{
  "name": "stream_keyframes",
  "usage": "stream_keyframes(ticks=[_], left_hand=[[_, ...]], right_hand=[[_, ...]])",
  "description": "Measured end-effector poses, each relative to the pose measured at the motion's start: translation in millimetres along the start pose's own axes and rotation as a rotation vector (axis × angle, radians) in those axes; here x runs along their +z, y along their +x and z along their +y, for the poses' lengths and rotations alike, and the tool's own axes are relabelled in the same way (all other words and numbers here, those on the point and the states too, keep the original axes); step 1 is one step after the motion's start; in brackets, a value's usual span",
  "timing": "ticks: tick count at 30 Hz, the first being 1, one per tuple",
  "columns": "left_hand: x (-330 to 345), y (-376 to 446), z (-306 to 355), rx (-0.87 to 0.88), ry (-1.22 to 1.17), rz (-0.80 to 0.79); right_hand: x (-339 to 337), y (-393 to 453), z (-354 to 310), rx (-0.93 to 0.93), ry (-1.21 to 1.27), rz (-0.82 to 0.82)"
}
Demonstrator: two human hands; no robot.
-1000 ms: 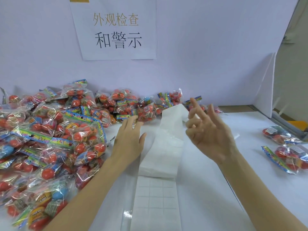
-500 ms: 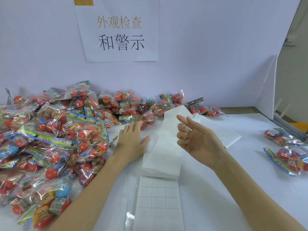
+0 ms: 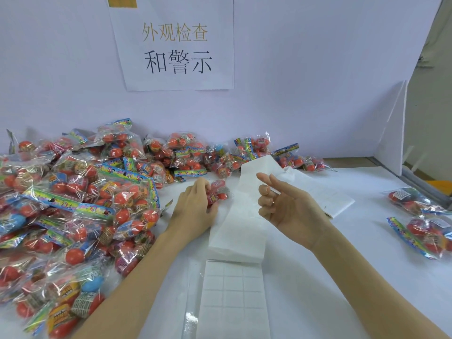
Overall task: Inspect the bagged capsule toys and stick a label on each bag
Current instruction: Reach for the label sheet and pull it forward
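The left hand gripped a bag of capsule toys at the near edge of the big pile heaped on the left of the tabletop, apparently to draw one bag clear for inspection. The right hand hovered palm-up with fingers loosely curled, seemingly empty, over the folded strip of labels, which lay between the hands within easy reach. Bags lay apart at the far right, probably finished ones.
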State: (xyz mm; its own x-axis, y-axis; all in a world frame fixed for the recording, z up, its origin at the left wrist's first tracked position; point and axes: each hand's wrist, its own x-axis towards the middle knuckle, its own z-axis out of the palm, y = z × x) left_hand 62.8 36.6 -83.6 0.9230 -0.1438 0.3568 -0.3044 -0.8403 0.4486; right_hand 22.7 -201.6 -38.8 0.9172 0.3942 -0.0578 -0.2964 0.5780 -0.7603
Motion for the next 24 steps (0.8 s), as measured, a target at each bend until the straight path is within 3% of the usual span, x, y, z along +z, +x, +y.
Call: stream_keyframes(ticks=[3,6,8,11,14,17,19,21,24], left_hand=[[-2,-1,2,0.073,-0.052,0.089],[-8,-4,11,0.257,-0.108,0.271],[-12,-5,20,0.414,-0.105,0.341],[-13,-9,38,0.671,-0.074,0.312],[-10,-12,54,0.796,0.035,0.248],[-10,-19,59,0.716,-0.052,0.155],[-11,-25,60,0.599,-0.230,0.077],[-12,-27,63,0.420,-0.504,0.101],[-14,-23,71,0.011,-0.910,0.139]], right_hand=[[0,2,3,-0.039,-0.052,0.079],[-4,4,6,-0.182,-0.272,0.225],[-3,4,8,-0.244,-0.356,0.236],[4,2,10,-0.239,-0.452,0.125],[8,0,11,-0.257,-0.458,0.156],[8,0,10,-0.308,-0.472,0.214],[8,1,9,-0.329,-0.485,0.228],[7,0,9,-0.335,-0.505,0.229],[6,-1,11,-0.306,-0.539,0.205]])
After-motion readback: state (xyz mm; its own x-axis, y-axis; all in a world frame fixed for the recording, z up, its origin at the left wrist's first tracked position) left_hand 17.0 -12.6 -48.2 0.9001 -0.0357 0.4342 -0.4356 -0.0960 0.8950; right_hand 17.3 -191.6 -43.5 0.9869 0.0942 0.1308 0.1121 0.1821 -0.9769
